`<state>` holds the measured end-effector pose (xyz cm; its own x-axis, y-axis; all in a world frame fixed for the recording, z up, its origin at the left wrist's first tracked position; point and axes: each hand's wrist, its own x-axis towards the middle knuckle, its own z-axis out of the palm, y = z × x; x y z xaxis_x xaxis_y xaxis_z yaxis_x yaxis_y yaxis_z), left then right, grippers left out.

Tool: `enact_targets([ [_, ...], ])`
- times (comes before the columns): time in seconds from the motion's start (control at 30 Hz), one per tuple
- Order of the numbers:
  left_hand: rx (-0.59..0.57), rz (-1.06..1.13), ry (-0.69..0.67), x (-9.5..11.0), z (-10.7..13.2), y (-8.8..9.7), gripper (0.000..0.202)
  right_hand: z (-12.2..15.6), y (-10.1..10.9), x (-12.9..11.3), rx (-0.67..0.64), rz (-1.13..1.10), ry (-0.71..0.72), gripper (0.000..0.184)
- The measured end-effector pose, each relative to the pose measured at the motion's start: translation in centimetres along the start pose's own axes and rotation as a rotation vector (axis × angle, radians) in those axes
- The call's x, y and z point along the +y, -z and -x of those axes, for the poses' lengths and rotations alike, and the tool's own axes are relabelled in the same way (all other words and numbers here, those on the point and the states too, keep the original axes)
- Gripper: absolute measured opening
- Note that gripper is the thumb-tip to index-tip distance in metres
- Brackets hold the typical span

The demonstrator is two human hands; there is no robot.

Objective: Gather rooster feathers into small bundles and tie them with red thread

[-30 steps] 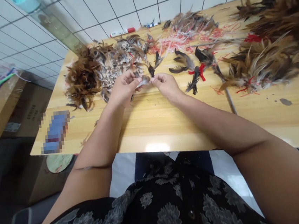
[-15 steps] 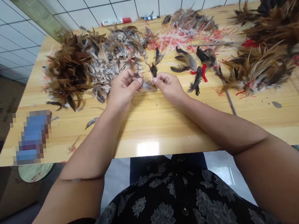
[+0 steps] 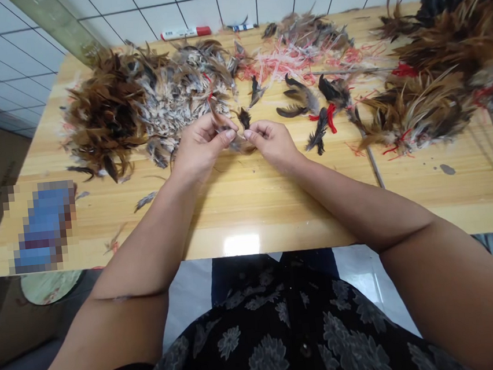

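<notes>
Over the middle of the table my left hand (image 3: 203,145) is closed, thumb against fingers, on a brown feather (image 3: 218,118) that sticks up past the knuckles. My right hand (image 3: 273,140) pinches a small dark feather (image 3: 244,119) between thumb and forefinger. The fingertips of both hands almost meet, and a blurred greyish feather (image 3: 241,146) hangs below them. Just beyond my left hand lies a heap of grey and white feathers (image 3: 173,107). Several loose black feathers (image 3: 296,96) lie beyond and right of my right hand, near a red strip (image 3: 331,118).
Brown feathers (image 3: 106,114) are heaped at the left. Pink and white strands (image 3: 287,62) spread at the back, near a red-capped marker (image 3: 186,33). Feather bundles (image 3: 418,110) with thin sticks (image 3: 373,164) fill the right. A blurred blue item (image 3: 45,225) lies front left.
My hands have come slightly closer together, and the dark feather in my right hand has moved toward my left hand. The view has shifted a little; the heaps look the same.
</notes>
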<state>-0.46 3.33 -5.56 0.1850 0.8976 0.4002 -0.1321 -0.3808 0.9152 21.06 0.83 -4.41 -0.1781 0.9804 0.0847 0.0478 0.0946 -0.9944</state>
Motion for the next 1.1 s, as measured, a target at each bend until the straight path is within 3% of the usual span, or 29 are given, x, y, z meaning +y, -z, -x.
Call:
enact_targets([
  [0.13, 0.026, -0.091, 0.077, 1.2, 0.0, 0.1, 0.064, 0.2, 0.1, -0.5, -0.033, -0.104, -0.058, 0.057],
  [0.37, -0.006, -0.203, 0.105, 2.9, 0.2, -0.1, 0.041, 0.2, 1.0, -2.4, -0.200, -0.202, -0.137, 0.061],
  [0.6, -0.042, -0.414, -0.098, 3.9, 0.2, -0.1, 0.015, 0.1, 1.6, -2.6, -0.264, -0.209, -0.128, 0.066],
  [0.77, -0.020, -0.382, 0.024, 4.0, 0.4, -0.4, 0.028, -0.3, 1.6, -2.0, -0.299, -0.168, -0.121, 0.068],
  [0.93, 0.089, -0.318, -0.066, 0.8, -0.4, 0.9, 0.057, -0.1, 1.5, -2.3, -0.276, -0.144, -0.131, 0.072],
  [1.1, 0.211, -0.267, -0.068, -1.5, -1.4, 2.7, 0.078, 0.1, 1.6, -2.9, -0.222, -0.099, -0.146, 0.072],
])
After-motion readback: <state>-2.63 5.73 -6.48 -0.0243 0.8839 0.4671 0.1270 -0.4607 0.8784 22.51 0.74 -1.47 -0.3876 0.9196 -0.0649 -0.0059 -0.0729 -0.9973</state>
